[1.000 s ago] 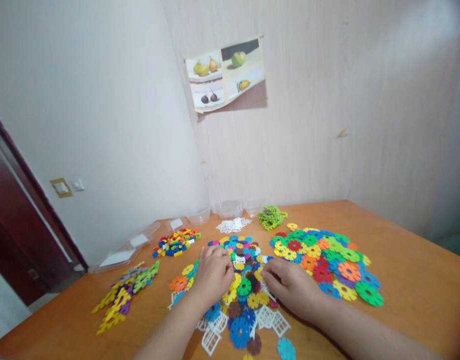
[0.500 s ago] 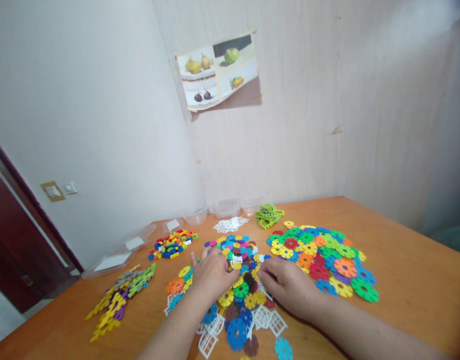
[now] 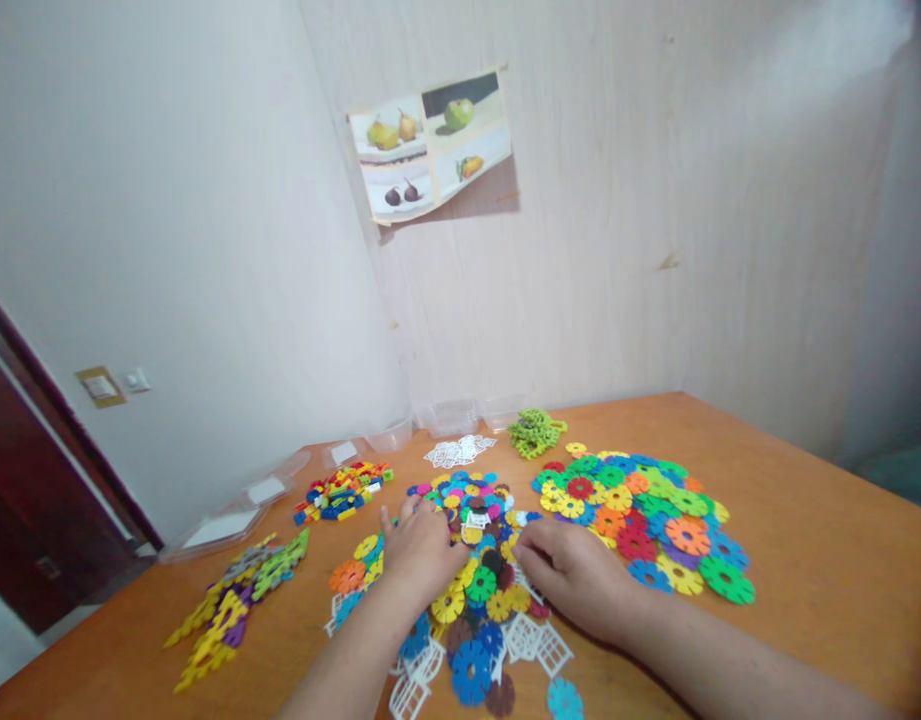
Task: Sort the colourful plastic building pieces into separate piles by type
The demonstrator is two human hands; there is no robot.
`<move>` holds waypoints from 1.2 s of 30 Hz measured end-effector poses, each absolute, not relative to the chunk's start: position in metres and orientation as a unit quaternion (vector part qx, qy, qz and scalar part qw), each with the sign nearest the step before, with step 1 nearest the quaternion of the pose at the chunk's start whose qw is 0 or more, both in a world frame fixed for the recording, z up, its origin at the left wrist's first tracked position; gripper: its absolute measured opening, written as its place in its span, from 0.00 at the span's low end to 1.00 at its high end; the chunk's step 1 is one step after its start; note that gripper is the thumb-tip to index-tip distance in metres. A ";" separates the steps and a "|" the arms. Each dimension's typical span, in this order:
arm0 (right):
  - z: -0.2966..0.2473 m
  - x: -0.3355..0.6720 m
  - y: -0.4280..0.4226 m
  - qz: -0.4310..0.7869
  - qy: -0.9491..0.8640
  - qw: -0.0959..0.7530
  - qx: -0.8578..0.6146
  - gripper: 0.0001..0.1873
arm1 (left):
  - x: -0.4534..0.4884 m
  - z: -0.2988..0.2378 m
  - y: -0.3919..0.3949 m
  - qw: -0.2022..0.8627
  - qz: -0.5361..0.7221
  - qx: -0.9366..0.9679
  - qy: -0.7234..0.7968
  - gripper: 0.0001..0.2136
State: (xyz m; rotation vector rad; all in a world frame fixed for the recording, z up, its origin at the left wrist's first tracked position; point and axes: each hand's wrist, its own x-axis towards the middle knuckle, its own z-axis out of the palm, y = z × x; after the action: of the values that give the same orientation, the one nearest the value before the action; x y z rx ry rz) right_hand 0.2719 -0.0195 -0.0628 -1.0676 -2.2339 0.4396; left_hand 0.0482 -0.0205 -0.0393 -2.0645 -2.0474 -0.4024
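Note:
A mixed pile of notched plastic discs (image 3: 471, 670) in many colours spreads across the middle of the table, with white lattice window pieces (image 3: 554, 650) among them. My left hand (image 3: 421, 548) rests over the pile's left side, fingers spread and thumb pointing right. At the right edge of the pile, my right hand (image 3: 572, 565) has its fingers curled together. What they grip, if anything, is hidden. A white lattice piece lies just under its fingertips. Between the two hands show a green disc (image 3: 482, 584), yellow discs and a small white piece (image 3: 476, 521).
Larger discs (image 3: 636, 542) are heaped at the right. Small bricks (image 3: 344, 492) and interlocking strips (image 3: 231, 625) lie at the left. Farther back are white pieces (image 3: 460, 451), green pieces (image 3: 536, 432) and clear plastic containers (image 3: 389, 436) along the wall.
The view has shifted very slightly. Both hands stay almost in place over the pile, and no piece has visibly been moved.

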 end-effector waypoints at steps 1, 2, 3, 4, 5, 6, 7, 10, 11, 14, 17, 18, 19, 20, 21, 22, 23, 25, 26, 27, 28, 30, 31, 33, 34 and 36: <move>-0.063 0.272 -0.019 0.166 -0.844 0.308 -0.406 0.15 | 0.048 -0.039 -0.021 0.100 -0.133 -0.701 -0.693 0.07; -0.063 0.272 -0.019 0.165 -0.844 0.308 -0.407 0.16 | 0.047 -0.038 -0.020 0.097 -0.130 -0.703 -0.693 0.07; -0.063 0.272 -0.019 0.164 -0.844 0.307 -0.408 0.16 | 0.046 -0.037 -0.020 0.094 -0.129 -0.704 -0.692 0.06; -0.063 0.272 -0.019 0.163 -0.844 0.307 -0.409 0.16 | 0.045 -0.036 -0.020 0.091 -0.132 -0.706 -0.689 0.06; -0.064 0.272 -0.019 0.162 -0.844 0.307 -0.409 0.16 | 0.043 -0.035 -0.019 0.086 -0.138 -0.709 -0.686 0.06; -0.064 0.272 -0.019 0.161 -0.844 0.306 -0.409 0.17 | 0.040 -0.034 -0.018 0.081 -0.146 -0.712 -0.682 0.08; -0.064 0.272 -0.019 0.160 -0.845 0.306 -0.408 0.17 | 0.037 -0.033 -0.017 0.074 -0.152 -0.717 -0.676 0.09; -0.064 0.272 -0.019 0.165 -0.847 0.302 -0.406 0.17 | 0.028 -0.029 -0.015 0.046 -0.165 -0.734 -0.657 0.12; -0.064 0.272 -0.019 0.168 -0.847 0.300 -0.405 0.17 | 0.026 -0.028 -0.015 0.038 -0.166 -0.737 -0.654 0.13; -0.063 0.272 -0.019 0.169 -0.847 0.300 -0.405 0.17 | 0.020 -0.027 -0.016 0.038 -0.164 -0.738 -0.653 0.14; -0.062 0.272 -0.019 0.168 -0.847 0.299 -0.406 0.17 | 0.015 -0.030 -0.016 0.054 -0.160 -0.738 -0.653 0.15; -0.062 0.272 -0.019 0.169 -0.846 0.299 -0.407 0.17 | 0.014 -0.032 -0.016 0.060 -0.161 -0.737 -0.653 0.15; -0.062 0.272 -0.018 0.169 -0.846 0.298 -0.409 0.17 | 0.013 -0.034 -0.016 0.065 -0.164 -0.736 -0.654 0.16; -0.063 0.273 -0.018 0.170 -0.845 0.299 -0.410 0.17 | 0.012 -0.036 -0.015 0.073 -0.169 -0.733 -0.655 0.16; -0.063 0.273 -0.018 0.170 -0.844 0.298 -0.411 0.17 | 0.011 -0.037 -0.016 0.081 -0.175 -0.730 -0.655 0.16; -0.063 0.273 -0.018 0.171 -0.844 0.298 -0.412 0.17 | 0.011 -0.038 -0.016 0.090 -0.181 -0.727 -0.656 0.15; -0.063 0.273 -0.018 0.171 -0.844 0.298 -0.412 0.17 | 0.010 -0.037 -0.017 0.096 -0.188 -0.725 -0.656 0.15; -0.063 0.274 -0.018 0.171 -0.843 0.298 -0.414 0.17 | 0.011 -0.036 -0.020 0.096 -0.202 -0.727 -0.650 0.12; -0.063 0.274 -0.018 0.171 -0.843 0.297 -0.414 0.17 | 0.011 -0.034 -0.023 0.089 -0.209 -0.731 -0.644 0.10; -0.062 0.274 -0.018 0.171 -0.843 0.297 -0.414 0.17 | 0.012 -0.033 -0.025 0.081 -0.216 -0.736 -0.636 0.08; -0.062 0.274 -0.019 0.172 -0.844 0.296 -0.414 0.17 | 0.013 -0.032 -0.027 0.072 -0.223 -0.742 -0.628 0.07; -0.061 0.274 -0.019 0.175 -0.844 0.293 -0.413 0.17 | 0.014 -0.032 -0.030 0.057 -0.233 -0.752 -0.615 0.04; -0.060 0.273 -0.019 0.178 -0.844 0.293 -0.413 0.16 | 0.015 -0.032 -0.032 0.051 -0.234 -0.754 -0.611 0.03; -0.059 0.273 -0.020 0.183 -0.841 0.296 -0.415 0.15 | 0.016 -0.035 -0.033 0.043 -0.230 -0.755 -0.612 0.02; -0.059 0.272 -0.021 0.185 -0.838 0.302 -0.415 0.14 | 0.017 -0.036 -0.033 0.041 -0.226 -0.754 -0.616 0.03; -0.058 0.271 -0.021 0.187 -0.834 0.317 -0.412 0.13 | 0.019 -0.038 -0.033 0.041 -0.218 -0.749 -0.625 0.03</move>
State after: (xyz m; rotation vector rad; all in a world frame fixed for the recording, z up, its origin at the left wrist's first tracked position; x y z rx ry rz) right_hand 0.2715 -0.0215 -0.0578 -1.0838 -2.1949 0.4912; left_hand 0.0191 -0.0331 -0.0382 -2.2915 -1.9123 -0.6688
